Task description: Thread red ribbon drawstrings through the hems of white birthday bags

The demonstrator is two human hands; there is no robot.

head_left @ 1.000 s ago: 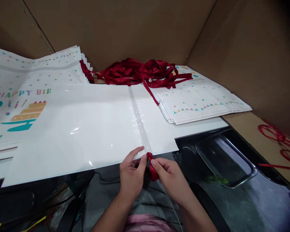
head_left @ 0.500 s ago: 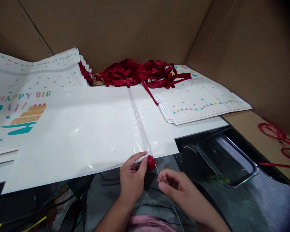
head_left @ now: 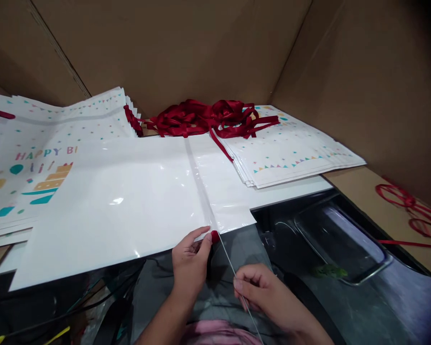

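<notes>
In the head camera, my only view, I look down on a broad white sheet (head_left: 140,191) lying across the work surface, a pale strip (head_left: 197,177) running over it from far edge to near. I judge the step in hand to be working a short red ribbon end (head_left: 214,236) with a thin pale line (head_left: 227,253) at the strip's near end. That calls, I think, for a firm pinch at the ribbon and careful guiding of the line.

I have the left hand (head_left: 188,261) reaching forward, thumb and fingers pinching at the sheet's near edge, where the ribbon end shows just beside the thumb tip. I have the right hand (head_left: 258,290) lower and nearer, over the lap, fingers curled and thumb pressed in, gripping the line, which runs straight up to the ribbon. Beyond lies a heap of red ribbon (head_left: 194,117), between two stacks of printed sheets (head_left: 294,148).
</notes>
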